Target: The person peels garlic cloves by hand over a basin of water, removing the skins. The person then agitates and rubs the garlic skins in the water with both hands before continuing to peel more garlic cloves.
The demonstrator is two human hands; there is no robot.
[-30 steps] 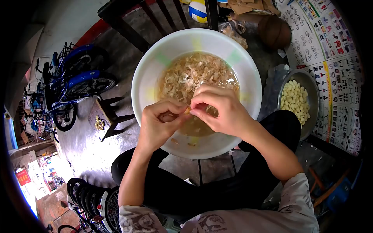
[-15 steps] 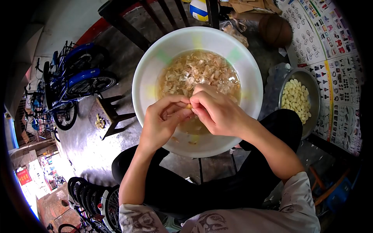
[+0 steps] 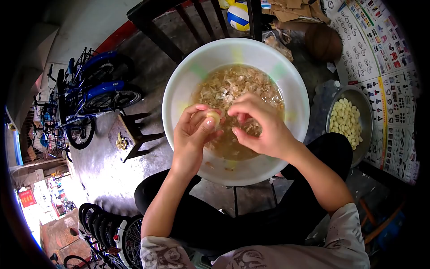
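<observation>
Over the near left part of a large white basin (image 3: 179,85), my left hand (image 3: 192,136) pinches a pale garlic clove (image 3: 214,117) between thumb and fingers. To its right, my right hand (image 3: 266,130) is apart from the clove, its thumb and forefinger parted with nothing visible between them. Below both hands, the basin holds brownish water with many garlic skins (image 3: 230,83) floating in it. A metal bowl (image 3: 368,112) of peeled garlic cloves (image 3: 344,119) stands to the right, beside my knee.
A small wooden stool (image 3: 130,139) at left carries some small yellowish pieces. Blue bicycles (image 3: 103,92) stand beyond it. A dark chair (image 3: 161,38) is behind the basin, near a volleyball (image 3: 238,17) and a brown ball (image 3: 323,42). Printed sheets (image 3: 398,112) lie at right.
My hands were together at the clove and have separated. The right one moved away to the right and opened, while the left one keeps the clove. The whole view shifted slightly.
</observation>
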